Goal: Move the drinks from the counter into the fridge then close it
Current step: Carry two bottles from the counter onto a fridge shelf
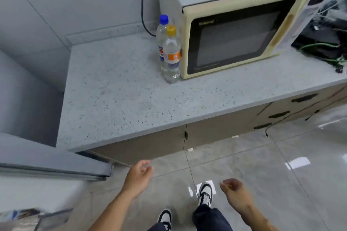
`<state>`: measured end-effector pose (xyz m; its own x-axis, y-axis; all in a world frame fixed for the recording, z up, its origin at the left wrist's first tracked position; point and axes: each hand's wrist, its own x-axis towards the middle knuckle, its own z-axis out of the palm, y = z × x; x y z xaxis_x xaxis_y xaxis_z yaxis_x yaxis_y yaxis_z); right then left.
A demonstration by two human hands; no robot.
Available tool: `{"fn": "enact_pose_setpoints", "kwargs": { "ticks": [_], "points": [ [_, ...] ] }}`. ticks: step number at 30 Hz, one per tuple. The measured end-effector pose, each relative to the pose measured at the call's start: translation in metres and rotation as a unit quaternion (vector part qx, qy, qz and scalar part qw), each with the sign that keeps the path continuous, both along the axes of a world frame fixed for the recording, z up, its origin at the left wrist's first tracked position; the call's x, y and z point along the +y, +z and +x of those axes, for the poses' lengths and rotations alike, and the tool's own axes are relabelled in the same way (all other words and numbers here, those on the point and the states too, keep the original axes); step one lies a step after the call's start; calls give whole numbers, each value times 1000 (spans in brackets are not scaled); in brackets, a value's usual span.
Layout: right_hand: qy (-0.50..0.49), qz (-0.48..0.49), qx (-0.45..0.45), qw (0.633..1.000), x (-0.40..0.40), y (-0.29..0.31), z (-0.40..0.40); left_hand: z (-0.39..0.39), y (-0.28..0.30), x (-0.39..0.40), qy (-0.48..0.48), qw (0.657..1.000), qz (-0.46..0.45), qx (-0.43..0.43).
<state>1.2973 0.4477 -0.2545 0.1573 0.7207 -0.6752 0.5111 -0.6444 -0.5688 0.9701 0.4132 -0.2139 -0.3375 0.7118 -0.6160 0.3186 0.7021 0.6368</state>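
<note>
Two clear bottles stand upright on the speckled counter point(116, 99), tight against the microwave's left side. The front bottle point(171, 56) has a yellow cap and an orange label. Behind it the blue-capped bottle point(161, 41) is partly hidden. The grey fridge point(22, 99) fills the left edge, and its door point(52, 165) stands open toward me at lower left. My left hand point(139, 174) hangs below the counter edge with loosely curled fingers, holding nothing. My right hand point(234, 191) hangs lower over the floor, also loosely curled and empty.
A cream microwave point(234, 30) sits on the counter right of the bottles, its black cord point(143, 15) running up the wall. Tangled cables and black equipment point(326, 43) crowd the far right. Cabinet drawers point(281, 114) lie below the counter. My feet stand on glossy floor tiles point(262, 165).
</note>
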Motion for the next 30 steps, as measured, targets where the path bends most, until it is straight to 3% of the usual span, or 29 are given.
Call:
{"fn": "enact_pose_setpoints", "kwargs": {
  "ticks": [10,12,16,20,26,30],
  "points": [
    [189,222,97,952,209,132,-97,0,113,170,132,966,221,6],
    [234,284,74,927,233,157,-123,-20,134,206,138,957,254,14],
    [289,450,53,843,273,203,-167,-56,170,276,134,944,301,22],
    [322,505,5,801,308,237,-199,-66,197,336,51,936,336,90],
    [379,449,-89,804,333,239,-217,-65,217,392,-197,898,317,234],
    [369,465,-113,797,341,236,-221,-67,220,407,-279,878,269,281]
  ]
}}
